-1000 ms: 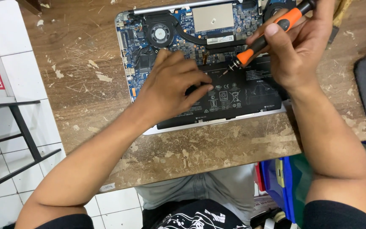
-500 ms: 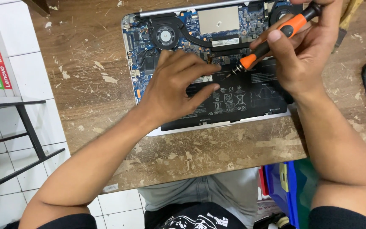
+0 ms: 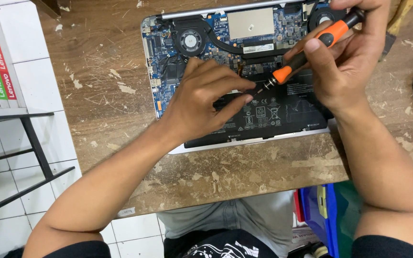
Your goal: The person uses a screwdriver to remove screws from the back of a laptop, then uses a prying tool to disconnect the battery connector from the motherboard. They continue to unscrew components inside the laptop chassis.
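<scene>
Fingers (image 3: 225, 81) of our left hand (image 3: 201, 102) lay loosely spread and flat on the opened laptop (image 3: 244, 76), their tips pressed to the upper edge of the black battery (image 3: 268, 117), right beside the screwdriver's tip. Our right hand (image 3: 350, 62) pinched the screwdriver (image 3: 311, 48) between thumb and curled fingers, orange-and-black handle slanting up to the right, thin tip down at the seam where battery met blue circuit board (image 3: 264, 28). Whether the tip sat in a screw head, we could not tell. Compared with the views a second and half a second before, little had shifted: the left hand kept the same bracing place on the battery, the right hand kept the same grip and slant, and the tip stayed at the same spot; only the view had drifted slightly. We judged from this that work on one fastening point was continuing, not finished. Also noted: round fan (image 3: 190, 38) at upper left of the board, silver laptop shell resting on a scuffed, paint-flecked wooden table (image 3: 106, 95), white floor tiles (image 3: 39, 76) and a black metal frame (image 3: 29, 138) at left, blue bins (image 3: 319, 210) under the table edge.
</scene>
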